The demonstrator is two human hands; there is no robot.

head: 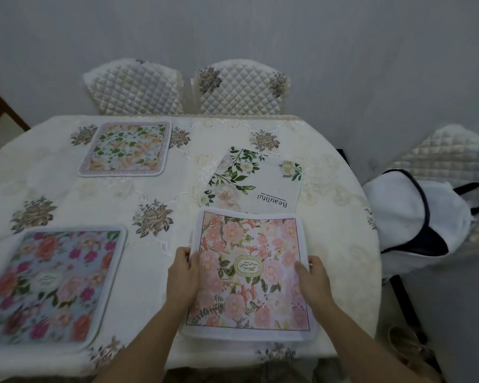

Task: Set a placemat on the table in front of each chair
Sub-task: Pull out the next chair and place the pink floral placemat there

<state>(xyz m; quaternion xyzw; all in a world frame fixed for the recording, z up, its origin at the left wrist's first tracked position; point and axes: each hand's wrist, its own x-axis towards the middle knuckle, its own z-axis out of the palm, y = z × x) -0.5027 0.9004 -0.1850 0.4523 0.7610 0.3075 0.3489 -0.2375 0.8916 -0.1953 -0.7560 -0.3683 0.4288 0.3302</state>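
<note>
Grey wall behind; a table (177, 189) under a cream embroidered cloth filled most of the view. Two quilted chairs (187, 88) stood side by side at the far edge, a third quilted chair (451, 153) off to the right with a white bag (415, 219) on it.

Four placemats on the cloth. A green-and-peach floral mat (126, 147) lay flat before the far left chair. A white mat with green sprigs (256, 179) lay skewed near the far right chair. A blue mat with red and magenta flowers (49, 283) lay at the near left.

The pink floral mat (249, 272) was at the near edge, its far border overlapping the white mat. Left hand (183, 275) gripped its left edge, thumb on top. Right hand (313, 280) pinched its right edge, thumb on top, fingers beneath.
</note>
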